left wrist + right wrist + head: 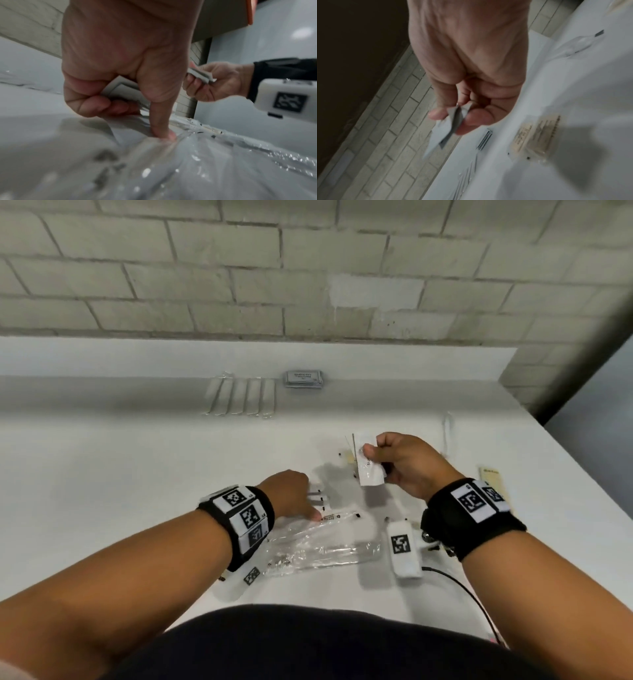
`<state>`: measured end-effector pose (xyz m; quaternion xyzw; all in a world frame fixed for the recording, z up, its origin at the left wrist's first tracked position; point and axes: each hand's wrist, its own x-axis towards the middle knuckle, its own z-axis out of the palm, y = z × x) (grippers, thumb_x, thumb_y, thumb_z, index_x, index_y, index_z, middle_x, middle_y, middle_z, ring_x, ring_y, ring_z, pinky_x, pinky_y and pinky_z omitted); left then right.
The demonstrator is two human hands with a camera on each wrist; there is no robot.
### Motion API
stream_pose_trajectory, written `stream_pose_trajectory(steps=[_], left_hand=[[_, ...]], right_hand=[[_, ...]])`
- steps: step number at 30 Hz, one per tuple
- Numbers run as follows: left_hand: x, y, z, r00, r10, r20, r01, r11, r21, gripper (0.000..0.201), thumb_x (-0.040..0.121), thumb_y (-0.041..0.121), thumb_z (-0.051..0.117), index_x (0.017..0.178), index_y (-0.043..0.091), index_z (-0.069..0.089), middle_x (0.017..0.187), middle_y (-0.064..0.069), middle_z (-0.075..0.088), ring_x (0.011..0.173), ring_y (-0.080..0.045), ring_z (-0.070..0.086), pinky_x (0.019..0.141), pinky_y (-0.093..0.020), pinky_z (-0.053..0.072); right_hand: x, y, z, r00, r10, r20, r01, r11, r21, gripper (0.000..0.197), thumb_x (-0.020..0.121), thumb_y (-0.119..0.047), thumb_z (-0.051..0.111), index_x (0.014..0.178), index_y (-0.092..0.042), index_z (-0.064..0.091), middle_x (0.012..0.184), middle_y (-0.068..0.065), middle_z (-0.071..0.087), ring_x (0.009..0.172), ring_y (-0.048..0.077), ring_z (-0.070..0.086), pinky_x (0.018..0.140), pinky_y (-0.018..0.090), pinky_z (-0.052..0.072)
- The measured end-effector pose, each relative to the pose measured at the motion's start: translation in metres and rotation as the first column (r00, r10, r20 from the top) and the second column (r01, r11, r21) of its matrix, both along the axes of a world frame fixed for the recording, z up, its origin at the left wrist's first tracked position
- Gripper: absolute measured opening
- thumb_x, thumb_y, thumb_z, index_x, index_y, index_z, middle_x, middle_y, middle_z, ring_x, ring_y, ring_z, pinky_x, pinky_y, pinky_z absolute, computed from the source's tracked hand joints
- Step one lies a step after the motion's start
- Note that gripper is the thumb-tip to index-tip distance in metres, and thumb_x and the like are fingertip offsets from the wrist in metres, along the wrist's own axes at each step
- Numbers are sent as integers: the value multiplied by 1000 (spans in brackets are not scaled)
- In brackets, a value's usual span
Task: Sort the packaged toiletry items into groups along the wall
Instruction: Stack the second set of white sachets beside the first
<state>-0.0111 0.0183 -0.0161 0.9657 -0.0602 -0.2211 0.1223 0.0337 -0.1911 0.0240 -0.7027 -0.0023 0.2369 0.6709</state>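
A: While the left hand sits low on the tabletop, fingers curled round white flat packets, its index finger presses down just beside a clear plastic bag.

B: Right hand?

A: Raised off the surface, thumb and fingers pinching small white sachets.

B: Sorted stuff?

A: Well ahead of both hands, along the brick wall: a row of long white packets, a grey stack of sachets just right of it. Beige packet lies right of the right hand.
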Motion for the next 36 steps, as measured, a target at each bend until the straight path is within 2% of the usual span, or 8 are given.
stream_pose_trajectory(steps=[4, 7, 11, 14, 18, 24, 30, 36], left_hand=[[5, 3, -1, 998, -46, 46, 46, 999, 10, 33, 89, 42, 59, 98, 10, 54, 99, -7, 59, 81, -19, 50, 66, -27, 37], [8, 7, 8, 979, 137, 149, -94, 959, -268, 24, 95, 34, 51, 97, 11, 43, 87, -4, 56, 75, -21, 51, 58, -27, 37], [21, -18, 44, 896, 443, -32, -287, 522, -803, 17, 99, 31, 43, 110, 18, 44, 94, -3, 54, 73, -14, 55, 65, -27, 47], [25, -49, 66, 878, 446, -173, -324, 287, -902, 34, 94, 46, 48, 113, 18, 52, 94, 5, 53, 71, -12, 52, 62, -26, 48], [29, -92, 68, 917, 325, -230, -312, 227, -922, 18, 91, 28, 62, 106, 19, 63, 83, 4, 65, 69, -10, 58, 57, -20, 44], [33, -134, 60, 823, 485, -295, -378, 80, -923, 24, 95, 27, 54, 116, 18, 58, 98, -2, 73, 74, -16, 56, 56, -22, 35], [31, -180, 60, 809, 533, -247, -273, -31, -961, 25, 95, 24, 55, 118, 17, 61, 92, 7, 72, 67, -4, 56, 57, -19, 38], [36, -193, 66, 768, 589, -253, -279, -48, -959, 42, 72, 20, 69, 112, 8, 61, 81, 2, 65, 63, -8, 53, 50, -18, 36]], right_hand=[[-8, -4, -7, 992, -120, 29, 120, 993, -2, 24, 86, -17, 68, 71, -12, 50, 83, 15, 62, 81, 29, 55, 61, 31, 43], [-14, -3, -10, 989, -146, 27, 145, 989, 34, 19, 89, -15, 64, 76, -8, 53, 76, 12, 63, 70, 26, 58, 62, 30, 47], [-12, -9, -3, 983, -171, 64, 167, 984, 63, 25, 93, -10, 59, 68, -12, 58, 63, 1, 64, 55, 15, 60, 51, 25, 50], [-5, -16, 9, 984, -149, 100, 138, 984, 111, 15, 92, -9, 61, 76, -10, 62, 68, 4, 66, 56, 17, 63, 52, 27, 52], [7, -35, 23, 983, -129, 132, 108, 982, 153, 13, 89, -10, 64, 79, -10, 56, 74, 8, 64, 63, 21, 62, 57, 31, 50], [30, -92, 37, 941, -258, 219, 214, 955, 204, 26, 88, -7, 63, 72, -11, 44, 59, 1, 44, 42, 10, 31, 40, 19, 27], [31, -120, 41, 956, -243, 167, 172, 920, 353, 19, 87, 3, 62, 94, -9, 48, 83, 15, 68, 64, 26, 67, 58, 29, 56], [25, -135, 36, 985, -56, 164, 25, 982, 186, 33, 82, 2, 68, 106, -17, 56, 102, 11, 62, 65, 23, 68, 68, 32, 54]])
